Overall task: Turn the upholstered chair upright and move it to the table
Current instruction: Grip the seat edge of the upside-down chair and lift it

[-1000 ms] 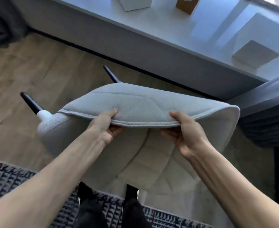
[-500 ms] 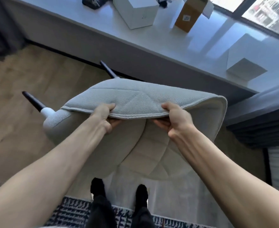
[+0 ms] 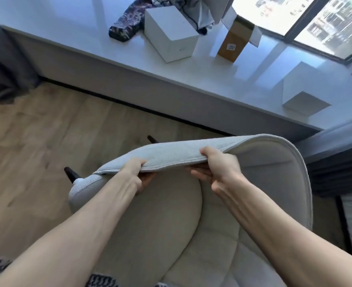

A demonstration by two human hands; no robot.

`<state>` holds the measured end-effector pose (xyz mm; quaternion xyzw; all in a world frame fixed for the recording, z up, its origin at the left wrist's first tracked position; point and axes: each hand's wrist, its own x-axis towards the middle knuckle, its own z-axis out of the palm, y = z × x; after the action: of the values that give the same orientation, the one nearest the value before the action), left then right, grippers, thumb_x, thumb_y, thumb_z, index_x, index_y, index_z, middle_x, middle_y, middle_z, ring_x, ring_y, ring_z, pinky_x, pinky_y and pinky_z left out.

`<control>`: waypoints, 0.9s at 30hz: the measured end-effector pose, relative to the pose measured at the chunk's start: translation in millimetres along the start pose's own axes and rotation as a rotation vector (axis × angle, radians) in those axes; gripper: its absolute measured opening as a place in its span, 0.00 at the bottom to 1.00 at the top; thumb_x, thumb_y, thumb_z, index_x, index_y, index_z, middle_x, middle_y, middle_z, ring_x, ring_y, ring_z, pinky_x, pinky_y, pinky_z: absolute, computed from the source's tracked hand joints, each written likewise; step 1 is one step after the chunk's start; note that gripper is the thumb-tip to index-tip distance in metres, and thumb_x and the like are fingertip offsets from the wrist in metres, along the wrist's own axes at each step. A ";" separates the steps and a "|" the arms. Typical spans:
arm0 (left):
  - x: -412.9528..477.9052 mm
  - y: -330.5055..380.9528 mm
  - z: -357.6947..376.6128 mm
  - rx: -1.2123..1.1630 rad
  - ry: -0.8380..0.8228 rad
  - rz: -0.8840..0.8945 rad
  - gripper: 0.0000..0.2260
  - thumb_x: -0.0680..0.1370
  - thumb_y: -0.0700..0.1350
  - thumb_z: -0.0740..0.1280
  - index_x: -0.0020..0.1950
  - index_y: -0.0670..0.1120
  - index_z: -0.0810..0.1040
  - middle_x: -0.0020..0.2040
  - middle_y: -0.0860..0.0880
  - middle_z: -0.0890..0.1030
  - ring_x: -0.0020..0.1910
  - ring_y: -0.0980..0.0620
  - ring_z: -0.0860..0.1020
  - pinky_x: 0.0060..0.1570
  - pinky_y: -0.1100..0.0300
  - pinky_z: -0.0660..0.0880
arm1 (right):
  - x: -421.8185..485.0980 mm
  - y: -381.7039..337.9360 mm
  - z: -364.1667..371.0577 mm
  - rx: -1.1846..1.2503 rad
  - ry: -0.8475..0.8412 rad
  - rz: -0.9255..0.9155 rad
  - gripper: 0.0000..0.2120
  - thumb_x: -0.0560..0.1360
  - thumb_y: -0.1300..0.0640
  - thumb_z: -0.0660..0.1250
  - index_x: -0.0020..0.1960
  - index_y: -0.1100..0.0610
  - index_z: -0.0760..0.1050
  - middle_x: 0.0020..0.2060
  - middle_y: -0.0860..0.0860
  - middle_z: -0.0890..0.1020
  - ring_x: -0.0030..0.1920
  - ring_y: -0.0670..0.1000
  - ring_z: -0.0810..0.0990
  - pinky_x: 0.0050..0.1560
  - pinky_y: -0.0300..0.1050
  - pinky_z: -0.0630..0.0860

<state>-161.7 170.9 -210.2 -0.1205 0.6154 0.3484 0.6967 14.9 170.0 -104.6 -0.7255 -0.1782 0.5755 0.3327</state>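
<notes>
The upholstered chair is light grey outside and cream inside, tilted back toward me with its seat facing up at me. Both my hands grip the top edge of its backrest: my left hand on the left part, my right hand near the middle. Two dark chair legs stick out to the left, off the wooden floor. The lower part of the chair is hidden behind my arms.
A long white window ledge runs across the back, holding a white box, a cardboard box, a patterned cloth and a smaller white box. Dark curtains hang at right. A patterned rug lies at my feet.
The chair back has tipped further up and toward me, so its legs now point lower. My view has risen, showing more of the ledge and window. Both hands keep their grip.
</notes>
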 end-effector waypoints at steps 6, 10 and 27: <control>21.3 37.9 -4.0 -0.047 0.081 0.057 0.05 0.75 0.38 0.67 0.39 0.43 0.77 0.27 0.47 0.80 0.30 0.52 0.78 0.16 0.58 0.76 | 15.5 -15.4 48.4 -0.054 -0.050 -0.045 0.06 0.75 0.62 0.65 0.49 0.65 0.75 0.31 0.58 0.84 0.28 0.55 0.85 0.25 0.43 0.80; 34.6 66.3 -16.5 -0.046 0.129 0.116 0.08 0.72 0.36 0.68 0.33 0.43 0.76 0.15 0.48 0.76 0.15 0.52 0.77 0.14 0.60 0.75 | 29.7 -14.6 87.5 -0.142 -0.118 -0.056 0.12 0.73 0.56 0.67 0.52 0.63 0.78 0.36 0.60 0.85 0.31 0.54 0.86 0.29 0.45 0.81; 111.3 174.5 -39.2 -0.132 0.110 0.164 0.03 0.71 0.36 0.70 0.38 0.43 0.79 0.36 0.43 0.81 0.31 0.47 0.80 0.16 0.58 0.76 | 89.8 210.8 -42.8 -1.954 -0.514 -0.475 0.18 0.84 0.53 0.42 0.62 0.57 0.67 0.56 0.56 0.70 0.61 0.58 0.75 0.46 0.59 0.80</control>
<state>-302.7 312.1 -277.7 -0.1341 0.6362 0.4367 0.6217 54.1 64.9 -308.9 -0.4805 -0.7711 0.2370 -0.3439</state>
